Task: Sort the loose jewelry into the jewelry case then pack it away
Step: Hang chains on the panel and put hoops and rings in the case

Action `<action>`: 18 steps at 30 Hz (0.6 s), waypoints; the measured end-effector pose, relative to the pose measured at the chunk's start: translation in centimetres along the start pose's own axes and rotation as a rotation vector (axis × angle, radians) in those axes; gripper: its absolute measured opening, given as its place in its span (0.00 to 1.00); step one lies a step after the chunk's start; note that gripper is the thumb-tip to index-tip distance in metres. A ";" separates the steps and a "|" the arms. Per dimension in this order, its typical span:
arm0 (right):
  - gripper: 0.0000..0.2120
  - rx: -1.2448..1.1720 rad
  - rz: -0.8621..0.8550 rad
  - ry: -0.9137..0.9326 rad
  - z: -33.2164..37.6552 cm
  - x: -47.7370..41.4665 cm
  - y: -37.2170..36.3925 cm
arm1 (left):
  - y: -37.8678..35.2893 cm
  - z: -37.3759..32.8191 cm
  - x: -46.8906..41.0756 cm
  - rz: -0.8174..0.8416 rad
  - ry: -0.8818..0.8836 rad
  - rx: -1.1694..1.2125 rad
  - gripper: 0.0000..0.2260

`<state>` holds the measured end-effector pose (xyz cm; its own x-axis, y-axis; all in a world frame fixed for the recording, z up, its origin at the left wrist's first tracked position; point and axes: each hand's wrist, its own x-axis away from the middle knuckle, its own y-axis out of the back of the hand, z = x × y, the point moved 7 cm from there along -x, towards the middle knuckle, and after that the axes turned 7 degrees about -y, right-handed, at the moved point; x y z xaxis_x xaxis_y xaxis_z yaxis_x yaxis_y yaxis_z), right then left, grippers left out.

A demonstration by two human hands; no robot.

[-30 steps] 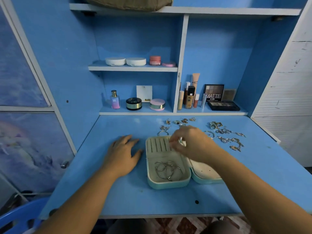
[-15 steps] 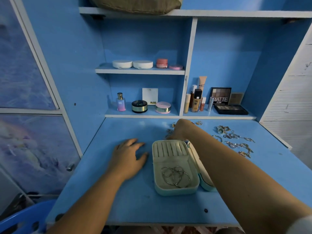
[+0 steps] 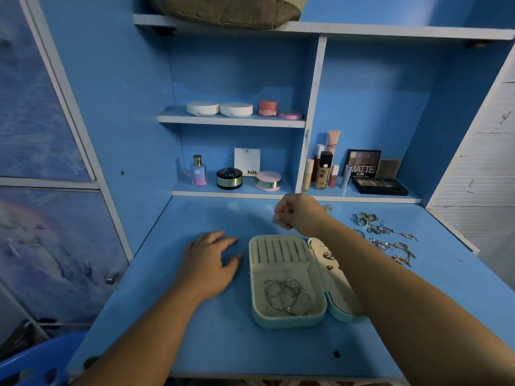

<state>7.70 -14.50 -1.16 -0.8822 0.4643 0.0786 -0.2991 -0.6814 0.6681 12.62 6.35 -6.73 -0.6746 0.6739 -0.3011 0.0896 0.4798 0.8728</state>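
1 small silver piece (image 3: 276, 220) is pinched in the right hand (image 3: 302, 215), just behind the jewelry case (image 3: 289, 323). The left hand (image 3: 209, 263) is laid flat, fingers relaxed. Hoops (image 3: 288, 296) are stowed; loose jewelry (image 3: 386, 231) is yet to be sorted, case unclosed.

Matt blue laminate desk (image 3: 223, 344); smooth pale plastic jewelry case (image 3: 289, 321); shiny metal hoops (image 3: 287, 298), chains (image 3: 390, 238) and ring (image 3: 276, 220)

"MATTE" stands in large pale capitals on the raised lid of the eyeshadow palette (image 3: 363, 166). "NUDE" is printed in dark letters along the lower edge of the white card (image 3: 247, 161). "SB" shows on the pink-and-blue perfume bottle (image 3: 198, 174). The print on the foundation bottle (image 3: 323, 174) is too small to read.
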 end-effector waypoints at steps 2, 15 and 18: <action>0.04 0.036 -0.046 0.108 1.3 1.8 0.2 | 0.3 0.0 0.0 -0.038 -0.007 0.064 0.21; 0.05 -0.034 -0.121 0.226 1.1 8.6 2.6 | 3.8 -6.6 -2.3 -0.129 -0.216 0.512 0.09; 0.05 0.116 -0.220 0.011 -3.2 6.8 6.8 | 4.3 -7.2 -2.2 -0.112 -0.235 0.500 0.09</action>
<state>-1.50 -17.78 1.50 -0.8043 0.5879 -0.0859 -0.4415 -0.4947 0.7485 9.24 2.84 0.43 -0.5236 0.6831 -0.5091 0.4019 0.7250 0.5594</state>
